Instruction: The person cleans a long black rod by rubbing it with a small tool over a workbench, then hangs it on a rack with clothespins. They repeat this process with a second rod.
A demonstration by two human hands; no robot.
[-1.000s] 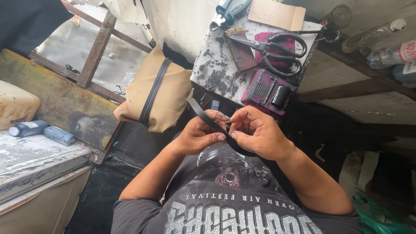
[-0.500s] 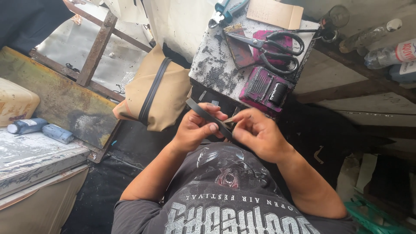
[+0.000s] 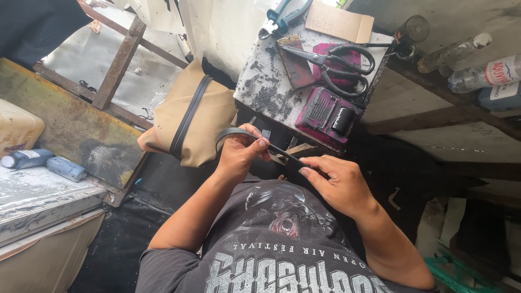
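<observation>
Hands are now further apart than a moment ago; the left hand (image 3: pixel 239 152) pinches the curved end of the black strap (image 3: pixel 255 138), fingers closed on it, and the right hand (image 3: pixel 339 182) grips the other end, also closed; the strap is now stretched out between them, above the lap, just below the counter (image 3: pixel 260 81) with the scissors (image 3: pixel 336 59); the tan bag (image 3: pixel 190 116) hangs beside it.

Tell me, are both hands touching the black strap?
Touching. The head view shows the left hand pinching the black strap near its curved end, and the right hand with its fingertips on the other end.
</observation>
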